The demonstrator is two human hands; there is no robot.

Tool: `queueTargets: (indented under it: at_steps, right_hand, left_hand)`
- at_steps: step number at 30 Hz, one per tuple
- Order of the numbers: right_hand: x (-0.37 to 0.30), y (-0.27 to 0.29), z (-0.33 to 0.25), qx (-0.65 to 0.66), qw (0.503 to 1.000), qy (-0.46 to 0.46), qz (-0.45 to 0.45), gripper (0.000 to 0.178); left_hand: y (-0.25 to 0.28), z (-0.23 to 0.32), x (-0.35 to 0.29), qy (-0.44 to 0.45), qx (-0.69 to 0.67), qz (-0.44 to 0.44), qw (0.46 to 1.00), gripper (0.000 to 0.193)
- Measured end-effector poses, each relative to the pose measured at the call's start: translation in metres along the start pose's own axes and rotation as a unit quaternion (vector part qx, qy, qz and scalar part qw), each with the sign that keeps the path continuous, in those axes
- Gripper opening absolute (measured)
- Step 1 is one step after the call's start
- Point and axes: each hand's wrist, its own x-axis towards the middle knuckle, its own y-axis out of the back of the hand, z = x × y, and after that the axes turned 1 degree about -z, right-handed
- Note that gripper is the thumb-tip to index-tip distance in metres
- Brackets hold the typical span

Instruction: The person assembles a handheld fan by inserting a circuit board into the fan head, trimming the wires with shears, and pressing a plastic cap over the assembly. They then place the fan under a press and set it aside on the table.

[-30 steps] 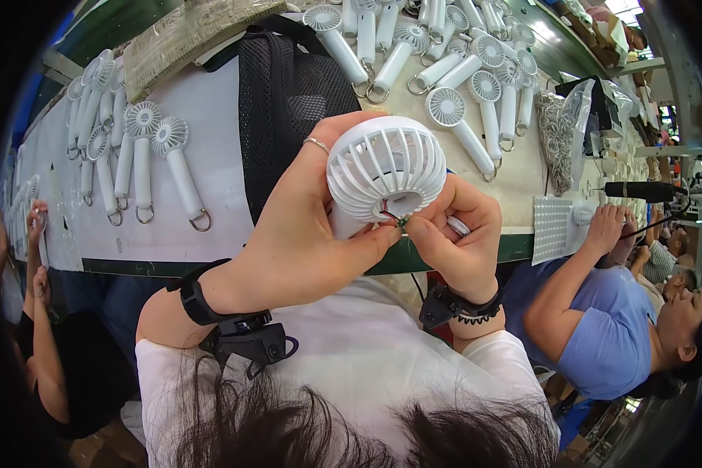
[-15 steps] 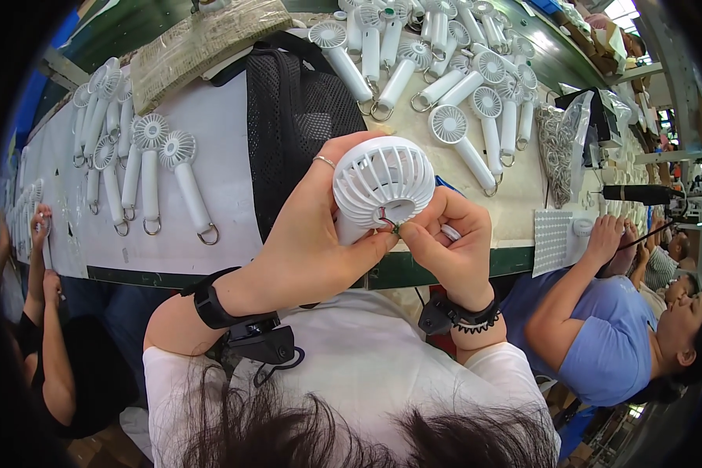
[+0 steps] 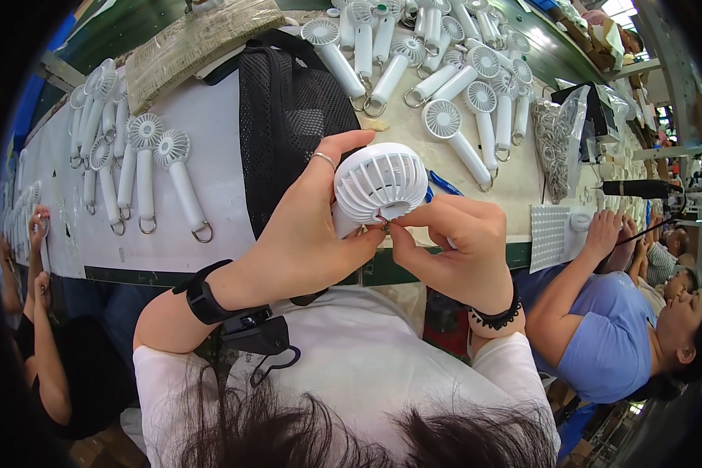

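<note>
My left hand [image 3: 304,226] is wrapped round a white handheld fan [image 3: 381,183], its slatted guard facing up toward me and its handle mostly hidden in the palm. At the middle of the guard a thin red wire shows. There my right hand [image 3: 460,242] pinches a small greenish part [image 3: 386,227] between thumb and forefinger, beside my left thumb tip. This part looks like a tiny circuit board, joined to the wire. A bit of something white shows among the curled fingers of my right hand, mostly covered.
Finished-looking white fans with ring loops lie at left [image 3: 175,179] and in a heap at the far right [image 3: 448,129]. A black mesh bag [image 3: 288,117], a blue tool [image 3: 444,184] and a bag of metal rings [image 3: 558,140] are on the table. Co-workers sit at both sides.
My right hand has turned, its back now more upward, and the pinched part has shifted slightly left and nearer the guard's centre. The blue tool shows more. My left hand keeps the fan.
</note>
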Motion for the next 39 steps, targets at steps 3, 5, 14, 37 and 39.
queueTargets:
  at_steps: [3,5,14,37,39]
  right_hand:
    - [-0.002,-0.003,-0.001,-0.043,0.999,0.014,0.008,0.017]
    - [-0.003,-0.005,-0.002,-0.064,0.998,0.020,0.012,0.017]
    - [-0.006,-0.012,0.001,-0.114,0.990,0.064,0.049,0.018]
    - [-0.003,0.004,0.000,-0.053,0.997,0.048,-0.018,0.017]
    - [-0.003,0.000,0.002,-0.029,0.999,0.023,0.001,0.016]
  left_hand:
    - [-0.001,0.001,0.000,0.005,-0.006,0.002,1.000,0.067]
    - [-0.002,0.000,0.000,0.006,-0.006,0.004,1.000,0.067]
    - [-0.003,-0.009,0.003,-0.010,0.004,0.020,1.000,0.066]
    - [0.001,-0.002,0.001,0.046,-0.062,-0.005,0.997,0.055]
    - [0.000,-0.006,0.001,0.006,-0.033,0.027,0.999,0.061]
